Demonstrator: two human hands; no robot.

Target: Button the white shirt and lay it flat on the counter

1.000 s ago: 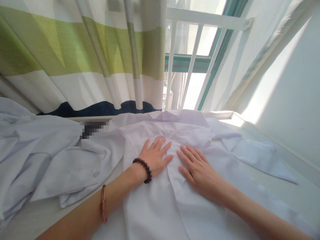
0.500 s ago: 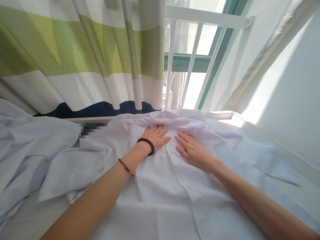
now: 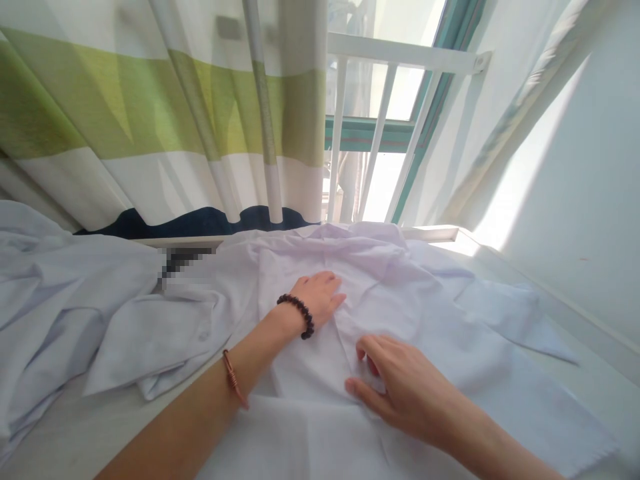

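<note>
A white shirt (image 3: 400, 293) lies spread on a pale table top, its collar end toward the window. My left hand (image 3: 320, 297) rests flat on the shirt's chest near the collar, fingers together and stretched; a dark bead bracelet and a copper bangle sit on that arm. My right hand (image 3: 400, 387) lies lower on the front placket, its fingers curled down onto the cloth's edge; whether they pinch it is unclear. The shirt's left sleeve (image 3: 150, 340) is bunched to the left, the right sleeve (image 3: 505, 313) spreads out to the right.
More pale cloth (image 3: 55, 287) is heaped at the left. A green, white and navy striped curtain (image 3: 165, 127) hangs behind. White window bars (image 3: 380, 133) and a teal frame stand at the back. A white wall (image 3: 590, 200) runs along the right.
My right hand slid back toward me along the shirt front and curled its fingers. My left hand stayed near the collar. The cloth there is more wrinkled.
</note>
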